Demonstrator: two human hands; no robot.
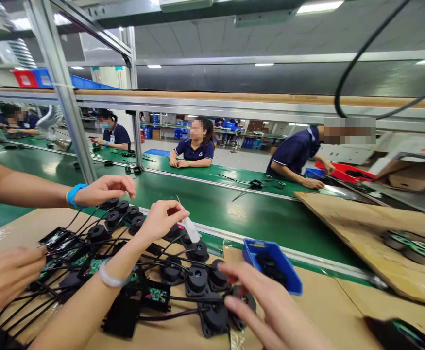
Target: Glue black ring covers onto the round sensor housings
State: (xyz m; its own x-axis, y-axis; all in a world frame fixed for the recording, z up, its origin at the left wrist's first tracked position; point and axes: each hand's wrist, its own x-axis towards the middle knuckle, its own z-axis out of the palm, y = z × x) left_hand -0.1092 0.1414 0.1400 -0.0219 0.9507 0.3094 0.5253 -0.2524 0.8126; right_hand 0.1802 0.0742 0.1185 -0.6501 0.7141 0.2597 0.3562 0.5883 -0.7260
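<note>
My left hand (pixel 163 221), with a pale bangle on the wrist, is closed in a pinch on a small white bottle (pixel 191 231) with a thin needle-like tip. The bottle tilts above a group of round black cabled parts (pixel 196 279). My right hand (pixel 270 304) is open, thumb and fingers apart, beside and partly over the nearest round parts; contact is unclear. Cables run left from the parts to black boxes with green circuit boards (pixel 157 295). A black box (pixel 122 311) lies below my left forearm.
A co-worker's hands, one with a blue wristband (pixel 76 194), reach over the parts from the left. A blue bin (pixel 288 279) holds black pieces. Behind runs a green conveyor belt (pixel 205 204), with people opposite. A cardboard sheet (pixel 343 218) lies right; a metal post (pixel 66 97) stands left.
</note>
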